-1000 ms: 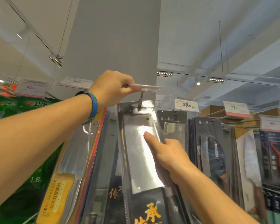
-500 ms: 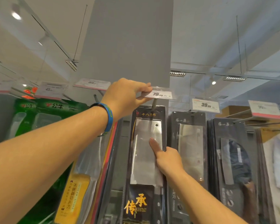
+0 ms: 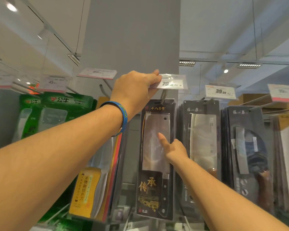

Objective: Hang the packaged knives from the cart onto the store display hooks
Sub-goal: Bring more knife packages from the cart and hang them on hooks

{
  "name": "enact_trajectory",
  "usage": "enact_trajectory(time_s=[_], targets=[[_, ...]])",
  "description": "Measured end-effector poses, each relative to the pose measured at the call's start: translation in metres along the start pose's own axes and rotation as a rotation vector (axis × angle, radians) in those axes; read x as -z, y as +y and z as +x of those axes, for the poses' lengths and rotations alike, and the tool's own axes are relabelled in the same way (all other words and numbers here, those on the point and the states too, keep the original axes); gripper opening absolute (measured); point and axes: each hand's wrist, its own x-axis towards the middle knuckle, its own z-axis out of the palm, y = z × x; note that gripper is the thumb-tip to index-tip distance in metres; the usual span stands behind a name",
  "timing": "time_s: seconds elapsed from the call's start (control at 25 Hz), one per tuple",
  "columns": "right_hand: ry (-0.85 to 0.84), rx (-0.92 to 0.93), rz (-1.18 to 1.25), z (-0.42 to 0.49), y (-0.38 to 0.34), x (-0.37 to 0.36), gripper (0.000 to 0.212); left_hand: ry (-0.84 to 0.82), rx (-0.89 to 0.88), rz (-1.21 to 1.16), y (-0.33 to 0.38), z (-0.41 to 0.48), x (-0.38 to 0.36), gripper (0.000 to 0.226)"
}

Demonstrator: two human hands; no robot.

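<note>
Left hand point(image 3: 135, 90): we are pinching the price tag point(image 3: 171, 81). Right hand point(image 3: 175, 149), nearer: we are pressing one straight forefinger on the packaged knife point(image 3: 155, 164), hanging upright just left, apparently hooked.

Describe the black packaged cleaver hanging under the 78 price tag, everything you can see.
The packaged cleaver is a tall black card under clear plastic with gold Chinese lettering. Inside: a broad steel blade with a hole near its upper corner, and a black riveted handle pointing down. It hangs upright from a metal hook through its top. The right hand touches the blade window with its index fingertip; the left hand pinches the price tag above.
</note>
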Motion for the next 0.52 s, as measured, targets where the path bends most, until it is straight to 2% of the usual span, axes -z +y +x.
enact_trajectory(time_s=[0.12, 0.24, 0.36, 0.52], targets=[[-0.081, 0.019, -0.084, -0.011, 0.011, 0.013, 0.094, -0.070, 0.035, 0.026, 0.004, -0.004, 0.000, 0.038], [-0.146, 0.068, -0.253, -0.031, 0.036, 0.026, 0.068, -0.159, 0.093, -0.107, 0.013, -0.019, 0.001, 0.053], [-0.036, 0.152, -0.295, -0.053, 0.039, 0.060, 0.051, -0.110, 0.181, -0.265, 0.026, -0.043, 0.004, 0.057], [-0.061, 0.248, -0.190, -0.089, 0.023, 0.103, 0.046, -0.079, 0.306, -0.423, 0.040, -0.069, 0.003, 0.056]])
